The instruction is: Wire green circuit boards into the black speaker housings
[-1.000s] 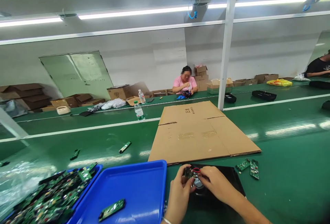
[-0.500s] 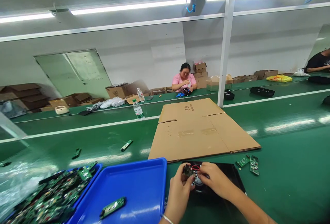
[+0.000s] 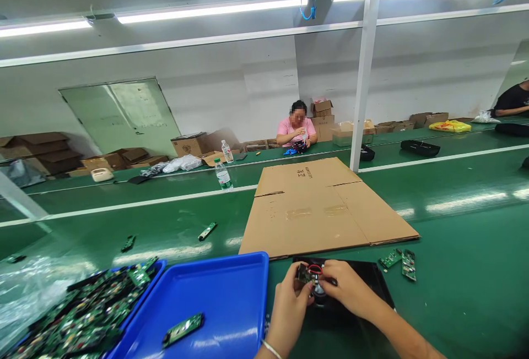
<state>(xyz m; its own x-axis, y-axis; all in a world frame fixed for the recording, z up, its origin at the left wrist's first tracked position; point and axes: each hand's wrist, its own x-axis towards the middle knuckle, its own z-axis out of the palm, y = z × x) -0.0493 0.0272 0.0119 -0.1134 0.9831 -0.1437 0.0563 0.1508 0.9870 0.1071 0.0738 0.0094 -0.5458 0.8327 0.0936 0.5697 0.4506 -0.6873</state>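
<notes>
We see the left hand [image 3: 291, 295] pinching a small circuit board [image 3: 305, 273] over the black panel [image 3: 374, 282], right of the blue tray [image 3: 215, 287] on the green tabletop [image 3: 467, 298]. The right hand [image 3: 343, 282] brings its fingertips together beside the red wire [image 3: 316, 268]; what they pinch, we cannot tell.

Bright overall: overhead strip lights [image 3: 212, 10]. White glare streaks on the table [image 3: 463, 293], left and right; milder shine on blue tray [image 3: 215, 284]. Black case [image 3: 374, 276] reads dark. Near-left plastic [image 3: 39, 287] soft. Wide-angle skew toward edges.
</notes>
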